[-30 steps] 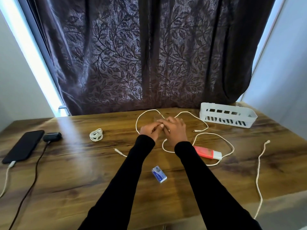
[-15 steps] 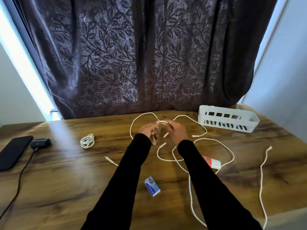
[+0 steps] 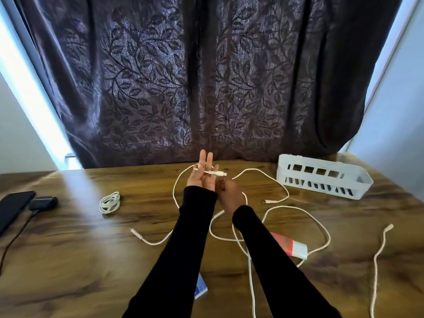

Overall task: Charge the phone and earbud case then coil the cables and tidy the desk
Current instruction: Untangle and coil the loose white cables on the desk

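While the left hand [image 3: 202,177] stands raised with its palm up and fingers [image 3: 202,159] straight, a white cable [image 3: 229,235] lies across it, the plug end [image 3: 218,173] pointing sideways toward the right hand [image 3: 230,195]; the thumb looks to pin the cord against the fingers, though I can't be sure of that. The right hand sits just beside and a little nearer the person, fingers curled, seemingly pinching the same cable below the plug; its grip is blurred and I cannot tell it for certain. From there the cord drops between the two sleeves and trails back toward the person, its long run lying roughly along the line of the right forearm, so the slack is on the right hand's side. I'd judge a coil is being started: the left hand serves as the form, and the right, being nearer the loose length, would feed it round the straight fingers. Other white cables loop on the desk [image 3: 68,260] beyond and right of the hands, and could snag. Far to the left of the hands, the phone [image 3: 13,208] and earbud case [image 3: 43,202] lie plugged in; a finished coil [image 3: 109,202] lies between them and the hands.
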